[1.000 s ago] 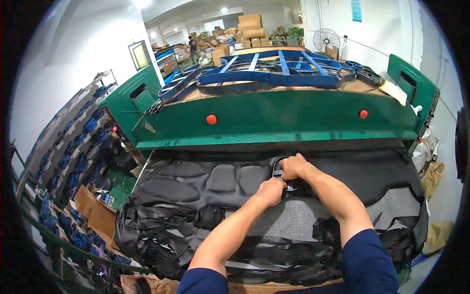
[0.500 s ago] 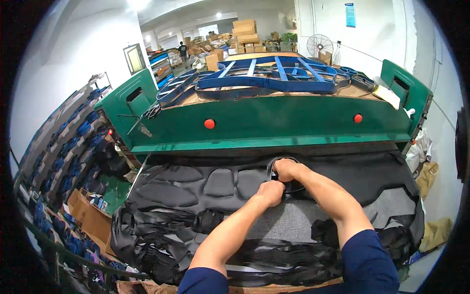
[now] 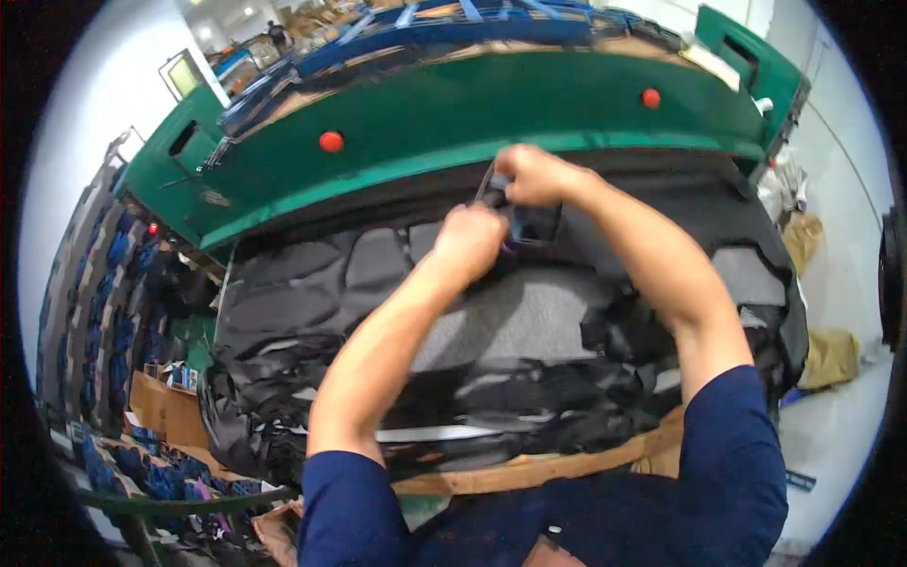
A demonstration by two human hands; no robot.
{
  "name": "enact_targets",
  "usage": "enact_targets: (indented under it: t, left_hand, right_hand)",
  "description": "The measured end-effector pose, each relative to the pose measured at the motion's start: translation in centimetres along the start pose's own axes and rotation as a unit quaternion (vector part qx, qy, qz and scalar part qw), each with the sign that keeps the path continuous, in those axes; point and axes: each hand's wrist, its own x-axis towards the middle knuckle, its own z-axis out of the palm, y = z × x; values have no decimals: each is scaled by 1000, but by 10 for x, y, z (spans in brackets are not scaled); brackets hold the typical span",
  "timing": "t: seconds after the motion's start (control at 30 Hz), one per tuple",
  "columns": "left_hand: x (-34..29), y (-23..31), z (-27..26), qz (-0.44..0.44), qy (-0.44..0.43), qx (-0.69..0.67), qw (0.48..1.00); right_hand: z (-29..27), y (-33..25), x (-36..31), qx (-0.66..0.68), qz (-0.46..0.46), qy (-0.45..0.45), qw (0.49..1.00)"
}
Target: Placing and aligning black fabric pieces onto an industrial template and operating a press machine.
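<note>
Centrally, below the green machine frame (image 3: 491, 113) — black quilted seat cover (image 3: 312, 293), padded panels, grey felt backing (image 3: 529, 321). Right hand (image 3: 534, 175) clenched on small dark strap piece (image 3: 529, 222); left hand (image 3: 470, 241) fisted, pinching the same piece — just beneath frame's edge.

- Person is wearing a dark navy short-sleeved top.
- Sleeves are ending above the elbows; forearms are showing bare.
- Left hand (image 3: 470, 241) and right hand (image 3: 534, 175) are going ungloved, without rings or watch.
</note>
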Motion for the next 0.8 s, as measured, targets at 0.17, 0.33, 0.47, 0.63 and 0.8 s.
enact_targets:
  t: [0.17, 0.33, 0.47, 0.63, 0.8]
  left_hand:
    - [13, -2, -23, 125, 378, -164, 903]
    - [41, -3, 22, -26, 318, -277, 907]
    - [51, 33, 53, -27, 88, -247, 965]
    - [49, 72, 102, -77, -26, -172, 982]
    - [63, 96, 93, -87, -14, -146, 985]
  right_hand:
    - [-37, 29, -55, 206, 125, 139, 960]
    - [-24, 90, -131, 486, 323, 217, 782]
    - [-15, 142, -190, 502, 391, 246, 731]
    - [6, 170, -201, 563, 426, 304, 640]
    - [-6, 230, -222, 549, 420, 312, 652]
